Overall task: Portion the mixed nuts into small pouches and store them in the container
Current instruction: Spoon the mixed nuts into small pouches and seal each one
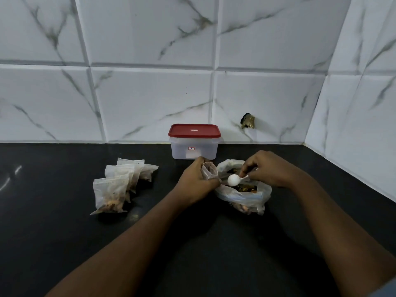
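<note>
My left hand (196, 181) grips a small clear pouch (209, 170) with its mouth held open. My right hand (264, 168) pinches the handle of a white plastic spoon (233, 180), whose bowl hovers just right of the pouch, over the big plastic bag of mixed nuts (244, 195) lying open on the black counter. Behind the hands stands a clear container (194, 147) with its red lid (194, 130) on. Several filled pouches (120, 183) lie in a pile to the left.
The black counter (192, 243) runs back to a white marble-tiled wall, which turns a corner at the right. A small dark fixture (248, 120) sticks out of the wall behind the container.
</note>
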Tool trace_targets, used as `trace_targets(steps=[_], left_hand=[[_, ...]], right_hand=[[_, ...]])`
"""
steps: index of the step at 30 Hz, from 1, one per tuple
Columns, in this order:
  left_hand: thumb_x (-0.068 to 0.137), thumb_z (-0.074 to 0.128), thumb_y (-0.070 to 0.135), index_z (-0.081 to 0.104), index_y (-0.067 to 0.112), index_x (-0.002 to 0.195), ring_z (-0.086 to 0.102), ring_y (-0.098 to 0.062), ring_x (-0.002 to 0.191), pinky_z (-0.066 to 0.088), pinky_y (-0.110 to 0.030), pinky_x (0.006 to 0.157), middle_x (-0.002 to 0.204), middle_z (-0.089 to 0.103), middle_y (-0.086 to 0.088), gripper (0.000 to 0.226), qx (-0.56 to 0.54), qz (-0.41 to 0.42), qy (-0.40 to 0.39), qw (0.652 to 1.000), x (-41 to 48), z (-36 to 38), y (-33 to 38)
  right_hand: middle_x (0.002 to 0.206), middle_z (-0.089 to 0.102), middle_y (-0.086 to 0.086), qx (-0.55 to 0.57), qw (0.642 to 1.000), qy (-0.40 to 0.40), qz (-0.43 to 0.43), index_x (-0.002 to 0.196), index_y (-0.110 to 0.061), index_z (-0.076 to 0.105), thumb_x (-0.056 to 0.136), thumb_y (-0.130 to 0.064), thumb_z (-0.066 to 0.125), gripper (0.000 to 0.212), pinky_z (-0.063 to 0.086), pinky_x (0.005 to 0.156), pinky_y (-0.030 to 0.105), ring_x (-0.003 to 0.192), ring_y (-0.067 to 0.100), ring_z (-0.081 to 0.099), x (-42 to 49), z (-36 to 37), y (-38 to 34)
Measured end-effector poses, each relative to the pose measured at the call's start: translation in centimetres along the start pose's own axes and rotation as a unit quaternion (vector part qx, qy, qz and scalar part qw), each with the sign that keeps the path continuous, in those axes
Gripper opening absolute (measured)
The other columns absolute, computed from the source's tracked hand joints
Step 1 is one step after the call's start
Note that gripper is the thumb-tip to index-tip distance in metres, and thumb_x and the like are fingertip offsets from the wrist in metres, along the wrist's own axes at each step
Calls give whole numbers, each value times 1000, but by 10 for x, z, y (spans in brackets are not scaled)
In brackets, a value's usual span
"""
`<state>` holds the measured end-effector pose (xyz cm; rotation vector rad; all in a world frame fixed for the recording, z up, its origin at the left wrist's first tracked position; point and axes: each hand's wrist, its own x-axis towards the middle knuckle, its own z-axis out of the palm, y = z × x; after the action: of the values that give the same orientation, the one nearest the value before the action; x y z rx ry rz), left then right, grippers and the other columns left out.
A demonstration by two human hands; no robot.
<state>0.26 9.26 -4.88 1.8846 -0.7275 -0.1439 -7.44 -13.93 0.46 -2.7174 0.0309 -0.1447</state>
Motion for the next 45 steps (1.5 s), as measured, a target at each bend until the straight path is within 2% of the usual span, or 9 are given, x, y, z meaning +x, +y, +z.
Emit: trace_targets(steps=[7, 19, 25, 29, 31, 33, 35, 40, 45], left_hand=[[89, 79, 22, 56, 26, 125, 64, -6, 102, 50, -18, 77, 113, 63, 12, 42, 0, -4, -2, 1000, 0, -1, 1], [89, 79, 22, 56, 23, 128, 63, -7, 103, 50, -19, 78, 114, 62, 12, 45, 11, -1, -1, 1000, 1, 0, 1], [89, 79, 22, 57, 23, 129, 64, -7, 103, 51, -20, 78, 116, 63, 11, 45, 11, -1, 0, 1000, 0, -1, 1], [89, 79, 22, 57, 23, 127, 64, -7, 103, 50, -19, 79, 116, 63, 10, 44, 13, 4, 1, 1000, 0, 0, 0], [89, 79, 22, 56, 24, 126, 63, -6, 102, 49, -18, 77, 115, 63, 11, 44, 13, 5, -2, 1000, 0, 0, 1], [89, 79, 22, 56, 24, 127, 63, -6, 102, 49, -18, 76, 116, 62, 11, 44, 10, 3, -2, 1000, -1, -1, 1], [89, 80, 23, 55, 26, 125, 63, -6, 102, 49, -18, 77, 114, 62, 12, 44, 9, 3, -2, 1000, -1, -1, 1], [89, 79, 23, 54, 29, 122, 62, -5, 102, 50, -18, 78, 111, 61, 14, 42, 9, 3, -7, 1000, 0, -1, 1], [88, 80, 24, 56, 26, 124, 63, -7, 104, 51, -20, 82, 115, 62, 11, 44, 8, 5, -4, 1000, 0, 0, 0]], right_hand=[[97, 74, -10, -16, 998, 51, 31, 93, -27, 80, 93, -11, 68, 20, 43, 68, 17, 85, -2, 64, -3, -7, 4], [96, 75, -13, 26, 999, 29, 12, 93, -26, 82, 94, -15, 69, 17, 45, 72, 21, 88, 1, 68, -4, -1, -6], [86, 78, -10, 34, 999, 21, 33, 79, -30, 82, 89, -18, 70, 19, 59, 86, 46, 90, 20, 73, -5, -9, -3], [85, 78, -12, 53, 997, 30, 40, 78, -29, 82, 89, -18, 71, 20, 59, 88, 44, 89, 12, 73, -3, -3, -1], [82, 78, -12, 80, 995, 36, 41, 79, -27, 82, 90, -17, 71, 18, 57, 81, 38, 84, 7, 72, -4, -3, -1], [73, 75, -12, 128, 990, 32, 43, 82, -19, 82, 92, -12, 70, 18, 47, 66, 29, 62, -4, 64, -5, -5, -1], [64, 71, -7, 196, 978, 26, 62, 85, -9, 81, 94, -7, 66, 18, 37, 55, 23, 46, 0, 48, -5, -5, 1], [69, 72, 5, 280, 952, 11, 120, 90, -5, 80, 95, -2, 60, 21, 30, 44, 20, 50, 9, 42, -1, 5, 5], [91, 77, 26, 378, 912, 11, 161, 99, 4, 74, 97, -1, 57, 18, 26, 40, 17, 47, 7, 39, 2, 4, 13]])
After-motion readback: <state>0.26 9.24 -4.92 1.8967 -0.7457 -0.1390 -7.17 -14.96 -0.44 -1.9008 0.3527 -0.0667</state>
